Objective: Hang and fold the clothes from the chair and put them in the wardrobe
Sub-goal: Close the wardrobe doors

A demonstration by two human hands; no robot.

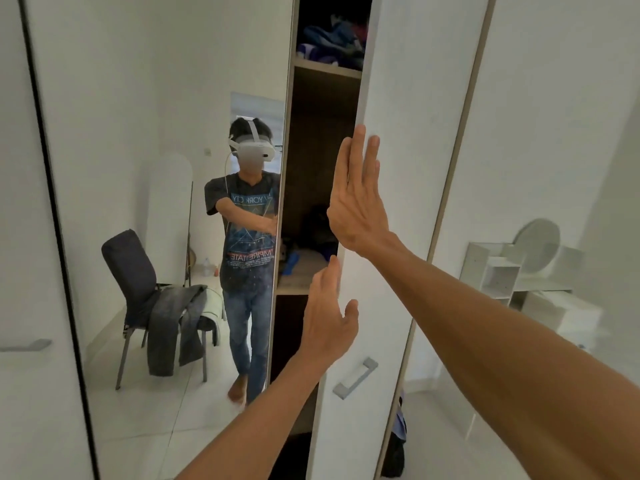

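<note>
The white wardrobe door (391,237) is being touched at its edge by both hands. The right hand (356,199) is being held flat and open against it, higher up. The left hand (327,320) is being held open lower down, and nothing is being gripped. The clothes are being seen in the mirror (156,168): grey jeans (173,327) and a pale garment (213,306) are lying over the dark chair (130,268). The jeans probably feel heavy and floppy, so the waistband is likely the best place to hold.
</note>
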